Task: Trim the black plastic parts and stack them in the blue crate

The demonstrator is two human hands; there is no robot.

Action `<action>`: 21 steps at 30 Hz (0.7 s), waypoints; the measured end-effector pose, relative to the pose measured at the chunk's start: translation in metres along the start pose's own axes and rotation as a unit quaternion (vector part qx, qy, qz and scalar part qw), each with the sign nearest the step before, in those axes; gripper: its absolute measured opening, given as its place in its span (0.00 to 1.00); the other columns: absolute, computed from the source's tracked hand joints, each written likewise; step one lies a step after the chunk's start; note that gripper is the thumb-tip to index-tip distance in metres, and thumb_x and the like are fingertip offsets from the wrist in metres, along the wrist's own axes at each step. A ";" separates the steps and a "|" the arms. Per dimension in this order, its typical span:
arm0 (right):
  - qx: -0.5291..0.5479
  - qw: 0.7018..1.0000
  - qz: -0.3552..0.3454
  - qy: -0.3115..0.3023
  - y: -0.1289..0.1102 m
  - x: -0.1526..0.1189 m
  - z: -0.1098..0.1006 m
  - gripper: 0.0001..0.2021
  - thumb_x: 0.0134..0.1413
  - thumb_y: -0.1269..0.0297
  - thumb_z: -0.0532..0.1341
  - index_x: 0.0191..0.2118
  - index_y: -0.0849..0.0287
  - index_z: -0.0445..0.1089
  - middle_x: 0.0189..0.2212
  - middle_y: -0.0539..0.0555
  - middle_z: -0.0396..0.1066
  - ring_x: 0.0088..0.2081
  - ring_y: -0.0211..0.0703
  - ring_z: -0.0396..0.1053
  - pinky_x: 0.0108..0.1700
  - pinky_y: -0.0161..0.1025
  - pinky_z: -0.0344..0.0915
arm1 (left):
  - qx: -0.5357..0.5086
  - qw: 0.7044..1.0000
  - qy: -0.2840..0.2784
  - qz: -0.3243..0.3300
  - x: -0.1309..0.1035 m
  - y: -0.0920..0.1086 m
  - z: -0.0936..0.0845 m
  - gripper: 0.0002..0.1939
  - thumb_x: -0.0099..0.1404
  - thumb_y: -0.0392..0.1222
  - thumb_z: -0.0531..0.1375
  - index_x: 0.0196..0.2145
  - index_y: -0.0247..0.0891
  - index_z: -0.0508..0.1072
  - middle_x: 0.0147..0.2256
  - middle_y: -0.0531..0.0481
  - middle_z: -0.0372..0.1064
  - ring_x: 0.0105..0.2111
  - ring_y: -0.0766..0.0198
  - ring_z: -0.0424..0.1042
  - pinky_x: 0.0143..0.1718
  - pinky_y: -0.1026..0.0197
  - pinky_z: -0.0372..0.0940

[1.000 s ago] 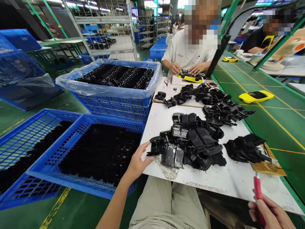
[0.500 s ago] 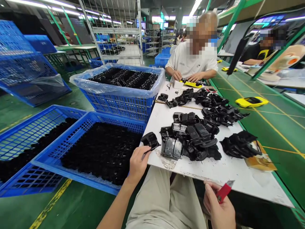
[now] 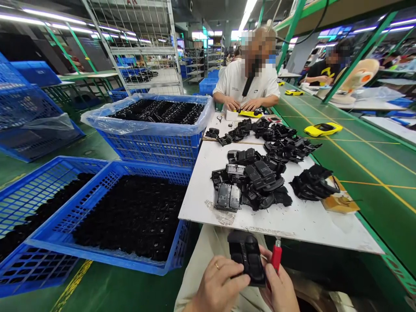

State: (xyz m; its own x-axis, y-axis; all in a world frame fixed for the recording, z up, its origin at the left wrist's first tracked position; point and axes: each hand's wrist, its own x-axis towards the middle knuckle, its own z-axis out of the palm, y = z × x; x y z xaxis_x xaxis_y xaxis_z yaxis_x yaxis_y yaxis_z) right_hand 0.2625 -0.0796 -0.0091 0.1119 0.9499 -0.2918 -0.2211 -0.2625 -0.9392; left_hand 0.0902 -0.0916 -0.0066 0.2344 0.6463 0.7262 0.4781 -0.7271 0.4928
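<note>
Over my lap, my left hand (image 3: 221,281) grips a black plastic toy-car interior part (image 3: 245,255) with two seat-like hollows, its fingers bent over the lower left side. My right hand (image 3: 279,281) is closed around a red utility knife (image 3: 276,256), whose tip points up, away from me. Fingers of that hand also reach the part's right edge. Just past the table's front edge lies a heap of similar black parts (image 3: 260,175), with a greyish part (image 3: 228,197) at its near left.
Blue crates (image 3: 107,255) filled with black parts stand left of the white table (image 3: 201,190). A wooden block (image 3: 341,203) lies at the right beside more black parts. Across the table, a person handles a yellow car body (image 3: 250,114). Another yellow car (image 3: 323,129) rests on the green conveyor (image 3: 367,164).
My left hand has brought the black part from the table's left edge to my lap. My right hand has moved left to meet it, still holding the knife. The view has shifted right.
</note>
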 end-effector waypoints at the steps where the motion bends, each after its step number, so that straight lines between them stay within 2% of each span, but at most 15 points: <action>1: 0.001 1.000 -0.006 0.017 0.005 0.000 -0.004 0.26 0.47 0.40 0.66 0.46 0.55 0.74 0.43 0.58 0.77 0.41 0.51 0.76 0.42 0.42 0.72 | 0.000 1.000 -0.009 0.010 0.000 0.001 0.004 0.18 0.69 0.35 0.54 0.55 0.43 0.71 0.35 0.41 0.78 0.34 0.59 0.77 0.34 0.58 0.70; 3: 0.000 0.998 0.008 0.057 0.014 0.000 -0.012 0.25 0.45 0.42 0.68 0.43 0.56 0.74 0.38 0.56 0.78 0.41 0.51 0.76 0.43 0.42 0.72 | 0.002 0.999 -0.026 0.020 0.000 0.002 0.009 0.17 0.71 0.38 0.52 0.54 0.44 0.72 0.33 0.41 0.78 0.34 0.59 0.77 0.33 0.59 0.69; 6: -0.003 0.995 0.032 0.094 0.021 0.000 -0.025 0.26 0.40 0.44 0.71 0.41 0.59 0.74 0.29 0.53 0.77 0.32 0.48 0.75 0.36 0.40 0.72 | -0.016 0.998 -0.064 0.020 -0.001 0.004 0.013 0.18 0.69 0.38 0.54 0.55 0.46 0.72 0.34 0.43 0.79 0.35 0.58 0.77 0.36 0.59 0.69; 9: -0.012 0.994 0.027 0.104 0.017 -0.002 -0.035 0.26 0.36 0.45 0.73 0.37 0.60 0.76 0.29 0.54 0.77 0.31 0.47 0.74 0.33 0.38 0.72 | -0.087 0.992 -0.095 0.017 -0.005 0.007 0.017 0.25 0.66 0.45 0.60 0.60 0.43 0.65 0.39 0.40 0.79 0.41 0.54 0.77 0.43 0.55 0.70; 11: -0.019 0.995 0.030 0.096 0.011 -0.005 -0.038 0.25 0.36 0.45 0.73 0.36 0.61 0.77 0.30 0.55 0.78 0.33 0.48 0.74 0.34 0.37 0.72 | -0.131 0.988 -0.080 -0.003 -0.009 0.010 0.019 0.29 0.66 0.50 0.60 0.62 0.42 0.62 0.43 0.37 0.77 0.45 0.51 0.76 0.47 0.52 0.69; 13: -0.025 0.996 0.030 0.081 0.004 -0.006 -0.038 0.24 0.36 0.45 0.72 0.35 0.61 0.77 0.32 0.56 0.78 0.34 0.49 0.75 0.35 0.38 0.72 | -0.143 0.987 -0.043 -0.061 -0.012 0.012 0.020 0.26 0.67 0.46 0.58 0.61 0.43 0.62 0.47 0.36 0.74 0.49 0.50 0.74 0.50 0.49 0.68; 16: -0.041 0.996 0.005 0.080 0.001 -0.007 -0.036 0.25 0.38 0.43 0.71 0.36 0.59 0.78 0.31 0.56 0.78 0.34 0.49 0.74 0.37 0.39 0.72 | -0.134 0.971 -0.003 -0.195 -0.013 0.013 0.020 0.20 0.67 0.39 0.57 0.57 0.45 0.65 0.48 0.39 0.71 0.49 0.52 0.72 0.51 0.49 0.68; 19: -0.083 0.994 -0.011 0.065 0.005 -0.007 -0.037 0.25 0.38 0.41 0.70 0.35 0.59 0.78 0.29 0.55 0.77 0.34 0.49 0.74 0.38 0.40 0.72 | -0.168 0.928 0.012 -0.331 -0.010 0.010 0.020 0.16 0.66 0.42 0.59 0.52 0.43 0.68 0.49 0.41 0.69 0.48 0.54 0.71 0.49 0.52 0.68; 21: -0.104 0.993 -0.016 0.045 0.008 -0.007 -0.038 0.25 0.41 0.41 0.68 0.35 0.59 0.78 0.30 0.56 0.77 0.34 0.49 0.74 0.38 0.40 0.72 | -0.227 0.885 0.003 -0.406 -0.008 0.006 0.022 0.19 0.64 0.47 0.62 0.52 0.41 0.68 0.51 0.40 0.67 0.51 0.53 0.69 0.50 0.53 0.68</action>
State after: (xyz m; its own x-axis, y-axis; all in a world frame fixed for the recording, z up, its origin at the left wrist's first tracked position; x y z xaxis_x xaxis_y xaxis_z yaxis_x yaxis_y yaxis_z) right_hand 0.2970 -0.0946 -0.0217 0.2037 0.9416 -0.2680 -0.0129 -0.2711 -0.9625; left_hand 0.1097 -0.0964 -0.0197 -0.0361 0.9983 0.0462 0.0975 -0.0424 0.9943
